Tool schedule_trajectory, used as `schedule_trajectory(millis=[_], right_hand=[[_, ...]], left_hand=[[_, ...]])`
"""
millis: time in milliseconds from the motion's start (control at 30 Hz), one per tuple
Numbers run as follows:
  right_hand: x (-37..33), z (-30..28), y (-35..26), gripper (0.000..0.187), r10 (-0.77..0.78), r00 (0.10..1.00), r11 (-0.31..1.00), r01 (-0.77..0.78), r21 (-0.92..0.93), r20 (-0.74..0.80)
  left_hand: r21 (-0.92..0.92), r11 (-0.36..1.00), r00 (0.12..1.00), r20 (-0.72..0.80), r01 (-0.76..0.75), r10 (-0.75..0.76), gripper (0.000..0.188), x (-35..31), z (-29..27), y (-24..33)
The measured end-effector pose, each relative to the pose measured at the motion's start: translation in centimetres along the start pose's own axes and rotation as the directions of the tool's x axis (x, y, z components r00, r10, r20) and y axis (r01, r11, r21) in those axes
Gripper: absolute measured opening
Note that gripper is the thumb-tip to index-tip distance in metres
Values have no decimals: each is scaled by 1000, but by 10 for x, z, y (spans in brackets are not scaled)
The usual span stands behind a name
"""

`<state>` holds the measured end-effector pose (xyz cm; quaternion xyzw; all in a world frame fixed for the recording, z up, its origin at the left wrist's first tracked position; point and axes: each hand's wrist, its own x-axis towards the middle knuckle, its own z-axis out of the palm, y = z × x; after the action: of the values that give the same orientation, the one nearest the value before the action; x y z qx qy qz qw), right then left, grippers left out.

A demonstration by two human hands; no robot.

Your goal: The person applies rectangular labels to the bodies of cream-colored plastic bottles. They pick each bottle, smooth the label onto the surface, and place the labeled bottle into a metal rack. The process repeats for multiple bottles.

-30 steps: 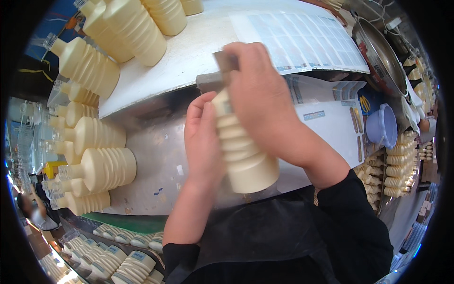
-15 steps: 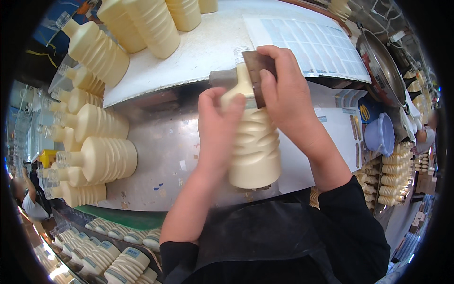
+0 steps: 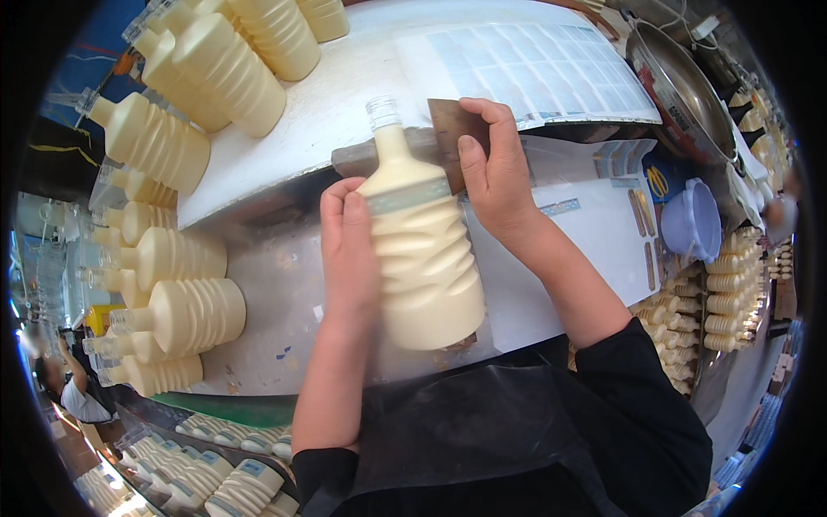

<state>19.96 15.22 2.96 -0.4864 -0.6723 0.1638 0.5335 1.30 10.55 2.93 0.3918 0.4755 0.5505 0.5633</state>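
Bottle [image 3: 426, 276] of ridged cream plastic sits right in front of me, neck pointing away, over the table [image 3: 280, 293] and between my two hands. That metal table spreads widest, flecked with scraps. Beyond it runs a white raised top [image 3: 353, 82]; cream bottles [image 3: 228, 73] crowd its left end. On the right of the table lies a big white paper [image 3: 521, 297], and on the raised top a printed sheet [image 3: 534, 73] of pale blue blocks. A round pan [image 3: 689, 90] leans farther right. More bottles [image 3: 202, 314] line the table's left edge, and a pale purple bucket [image 3: 692, 224] stands near the paper's right side.

My left grip [image 3: 349, 246] is bent against the bottle's left shoulder; how hard it pinches, I can't tell. My right grip [image 3: 495, 177] is closed on a flat brown plate [image 3: 448, 138], thumb in front, just right of the neck. Behind the neck is a grey block [image 3: 353, 159]. Smaller still, a grey-green label [image 3: 410, 198] crosses the bottle's shoulder, and a small blue strip [image 3: 560, 207] lies on the paper.
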Motion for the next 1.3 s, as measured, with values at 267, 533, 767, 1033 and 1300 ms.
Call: schedule_trajectory(millis=[267,533,767,1033,1300], right_hand=[[5,-44,-11,25,391,878,712,-479,513,276],[2,-22,-18,43,557,632,694,-710,116,539],[-3,-21,-16,45,475,614,513,-775,368,631],[-10,-1,-5,43,439,721,622,-675,397,537],[-4,-25,-17,45,411,586,476,-791,383,698]], left_hand=[[283,942,983,8,-178,184,50,-1,5,11],[694,717,992,-27,-70,123,63,1,29,32],[508,849,985,3,-148,171,56,5,17,19],[519,843,988,21,-139,150,43,4,18,19],[153,988,1000,-17,-22,25,38,2,9,12]])
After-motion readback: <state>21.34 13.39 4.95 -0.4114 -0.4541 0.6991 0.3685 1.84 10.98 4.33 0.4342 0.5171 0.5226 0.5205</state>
